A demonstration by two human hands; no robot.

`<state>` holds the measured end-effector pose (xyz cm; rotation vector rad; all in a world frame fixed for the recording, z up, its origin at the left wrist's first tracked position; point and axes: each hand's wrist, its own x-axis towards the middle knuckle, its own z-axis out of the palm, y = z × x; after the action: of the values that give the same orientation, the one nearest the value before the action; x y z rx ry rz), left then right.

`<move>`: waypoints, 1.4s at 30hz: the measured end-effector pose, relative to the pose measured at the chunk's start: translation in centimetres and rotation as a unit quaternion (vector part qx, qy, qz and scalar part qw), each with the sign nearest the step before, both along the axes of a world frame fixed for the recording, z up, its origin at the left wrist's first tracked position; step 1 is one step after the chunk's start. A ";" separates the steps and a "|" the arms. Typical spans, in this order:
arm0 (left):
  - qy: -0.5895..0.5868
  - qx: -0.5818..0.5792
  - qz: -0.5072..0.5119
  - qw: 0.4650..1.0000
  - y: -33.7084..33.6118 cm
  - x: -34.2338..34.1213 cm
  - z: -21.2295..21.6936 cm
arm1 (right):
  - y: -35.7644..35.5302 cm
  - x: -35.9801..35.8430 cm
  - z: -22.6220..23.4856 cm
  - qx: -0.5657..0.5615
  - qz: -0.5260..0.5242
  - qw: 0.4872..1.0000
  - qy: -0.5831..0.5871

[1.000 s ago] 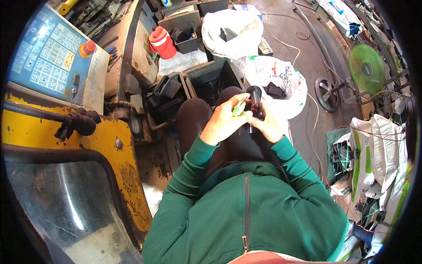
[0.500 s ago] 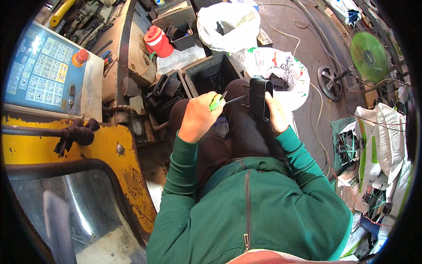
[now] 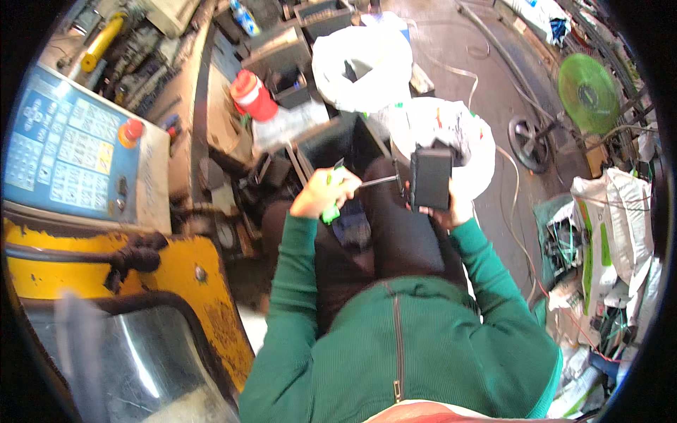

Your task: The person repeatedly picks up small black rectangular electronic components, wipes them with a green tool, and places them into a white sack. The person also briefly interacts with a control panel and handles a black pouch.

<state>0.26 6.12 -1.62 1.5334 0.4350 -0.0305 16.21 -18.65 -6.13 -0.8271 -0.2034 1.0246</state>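
Above my lap, my left hand is closed round a green-handled cutter, whose dark tip sticks up past the fingers. A thin straight rod runs from the same hand to a slim dark crosspiece beside a black rectangular plastic part. Whether the rod is fixed to the part I cannot tell. My right hand grips the part from its right and lower side, fingers partly hidden behind it. A broad flat face of the part is turned up.
Ahead stand a dark open bin, two white sacks and a red jug. A control panel and yellow machine housing flank my left. On the right are a green fan, a handwheel and plastic bags.
The black part has turned from edge-on to showing its broad face and sits a little lower. My left hand has rotated, so the green handle now points down. The view has shifted slightly.
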 end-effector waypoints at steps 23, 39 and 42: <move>-0.050 0.347 0.054 0.935 -8.3 -0.6 -0.4 | -0.9 0.7 -5.4 -0.060 -0.060 0.987 -0.133; -0.175 0.517 -0.001 0.838 -9.0 -1.2 -2.6 | -0.1 2.9 -9.6 -0.186 -0.026 0.934 -0.303; -0.191 0.514 -0.005 0.837 -7.9 -0.7 -3.1 | 0.4 2.6 -7.1 -0.165 0.030 0.957 -0.238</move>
<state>-0.44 -1.81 -4.67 2.5301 0.0903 0.5838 18.79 -18.22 -13.27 -1.3775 -0.4769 0.9137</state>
